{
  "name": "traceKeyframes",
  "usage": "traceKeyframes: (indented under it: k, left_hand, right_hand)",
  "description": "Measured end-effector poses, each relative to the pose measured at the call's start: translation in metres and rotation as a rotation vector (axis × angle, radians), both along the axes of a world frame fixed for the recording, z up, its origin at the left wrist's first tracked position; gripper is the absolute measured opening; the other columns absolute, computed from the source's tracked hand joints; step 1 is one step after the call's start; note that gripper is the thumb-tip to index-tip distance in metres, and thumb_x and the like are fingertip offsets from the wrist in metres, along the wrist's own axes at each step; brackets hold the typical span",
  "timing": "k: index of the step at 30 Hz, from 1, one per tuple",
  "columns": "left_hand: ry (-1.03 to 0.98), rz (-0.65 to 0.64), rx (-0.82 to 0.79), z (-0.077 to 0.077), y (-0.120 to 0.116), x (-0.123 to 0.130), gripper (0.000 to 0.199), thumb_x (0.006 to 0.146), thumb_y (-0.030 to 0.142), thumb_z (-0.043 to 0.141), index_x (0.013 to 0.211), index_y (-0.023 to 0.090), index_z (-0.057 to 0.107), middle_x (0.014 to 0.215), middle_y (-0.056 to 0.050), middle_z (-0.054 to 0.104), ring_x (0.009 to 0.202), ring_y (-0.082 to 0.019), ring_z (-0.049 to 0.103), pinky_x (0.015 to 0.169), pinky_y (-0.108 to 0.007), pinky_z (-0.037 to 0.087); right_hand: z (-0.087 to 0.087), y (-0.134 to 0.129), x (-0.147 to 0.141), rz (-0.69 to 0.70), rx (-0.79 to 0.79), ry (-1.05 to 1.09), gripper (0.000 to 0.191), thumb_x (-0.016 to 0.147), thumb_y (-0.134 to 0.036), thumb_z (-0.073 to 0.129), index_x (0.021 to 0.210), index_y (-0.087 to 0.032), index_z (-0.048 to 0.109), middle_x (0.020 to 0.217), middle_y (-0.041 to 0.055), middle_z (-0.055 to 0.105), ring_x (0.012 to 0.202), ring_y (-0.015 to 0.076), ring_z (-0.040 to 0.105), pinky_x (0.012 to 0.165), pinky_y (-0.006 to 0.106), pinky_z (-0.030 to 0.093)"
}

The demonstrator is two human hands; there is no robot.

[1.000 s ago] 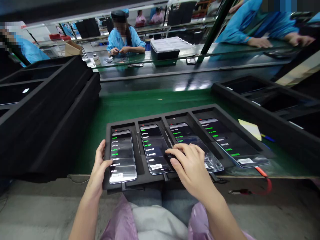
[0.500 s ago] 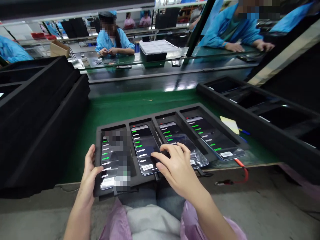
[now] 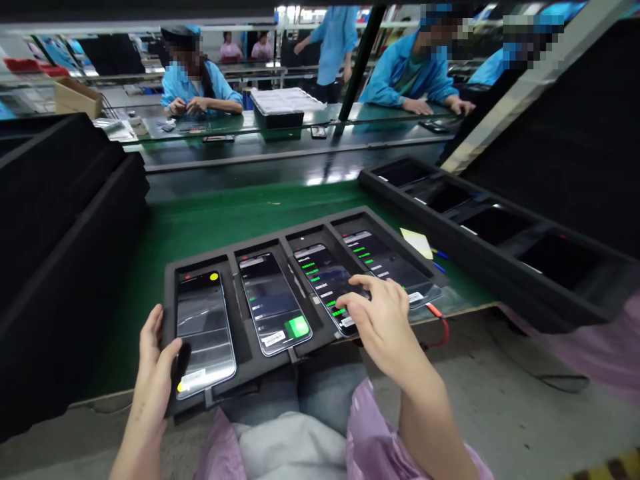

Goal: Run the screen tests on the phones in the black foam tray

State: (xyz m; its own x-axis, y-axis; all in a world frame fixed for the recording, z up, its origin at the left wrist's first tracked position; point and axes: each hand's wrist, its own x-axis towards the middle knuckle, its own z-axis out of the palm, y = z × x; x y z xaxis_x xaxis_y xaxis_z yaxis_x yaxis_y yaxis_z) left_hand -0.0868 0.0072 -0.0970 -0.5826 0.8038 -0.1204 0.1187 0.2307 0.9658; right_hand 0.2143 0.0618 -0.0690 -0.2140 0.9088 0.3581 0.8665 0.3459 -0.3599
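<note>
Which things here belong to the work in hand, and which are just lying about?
Seemingly in use:
black tray
four phones lying in it
left hand at its left edge
right hand over the third phone from left

Apparently just nearby:
yellow paper
cardboard box

Four lit phones (image 3: 206,333) lie face up in a black tray (image 3: 171,290), one per compartment.

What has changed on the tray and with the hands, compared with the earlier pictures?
The right hand moved rightward, from the second phone from the left to the third phone. The first phone now shows two yellow dots instead of a text list; the second shows a green block. Nothing was visibly picked up or released. The left hand still holds the black tray's left edge.
</note>
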Motion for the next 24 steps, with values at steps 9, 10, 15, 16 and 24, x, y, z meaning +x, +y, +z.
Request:
traceKeyframes:
  k: [9,10,15,16,24]
  left_hand:
    - [-0.035,0.021,-0.071,0.016,0.000,0.011,0.067,0.076,0.044,0.055,0.136,0.033,0.029,0.148,0.001,0.028,0.135,-0.022,0.025,0.112,-0.035,0.020]
    - [-0.037,0.025,-0.076,0.017,0.001,0.011,0.067,0.076,0.045,0.056,0.136,0.034,0.029,0.148,0.001,0.028,0.134,-0.023,0.025,0.112,-0.036,0.021]
    - [-0.056,0.049,-0.096,0.020,0.002,0.014,0.073,0.072,0.048,0.059,0.137,0.034,0.028,0.147,-0.001,0.030,0.133,-0.024,0.029,0.111,-0.039,0.022]
    - [-0.051,0.053,-0.102,0.021,0.002,0.014,0.074,0.072,0.048,0.059,0.138,0.033,0.028,0.147,-0.002,0.031,0.133,-0.024,0.029,0.111,-0.039,0.022]
    - [0.080,-0.033,-0.054,0.003,0.005,-0.002,0.077,0.075,0.048,0.054,0.140,0.024,0.023,0.148,-0.008,0.027,0.135,-0.024,0.025,0.111,-0.037,0.021]
  right_hand:
    - [0.008,0.036,-0.002,-0.087,-0.083,-0.111,0.043,0.096,-0.036,0.025,0.098,-0.024,0.066,0.117,0.0108,0.050,0.116,0.0244,0.041,0.103,0.052,0.024]
    - [0.009,0.035,-0.001,-0.084,-0.078,-0.102,0.043,0.096,-0.035,0.025,0.098,-0.024,0.066,0.117,0.0106,0.050,0.116,0.0241,0.041,0.103,0.052,0.024]
    - [0.013,0.016,0.010,-0.029,-0.083,0.065,0.045,0.096,-0.035,0.023,0.094,-0.027,0.067,0.112,0.0072,0.052,0.113,0.0210,0.042,0.101,0.045,0.029]
    - [0.013,0.012,0.011,-0.022,-0.093,0.087,0.045,0.096,-0.036,0.023,0.093,-0.027,0.067,0.112,0.0068,0.052,0.112,0.0209,0.042,0.101,0.045,0.030]
    - [0.008,0.009,0.029,-0.074,-0.052,0.084,0.047,0.096,-0.041,0.020,0.097,-0.026,0.065,0.112,0.0072,0.051,0.111,0.0221,0.042,0.101,0.046,0.028]
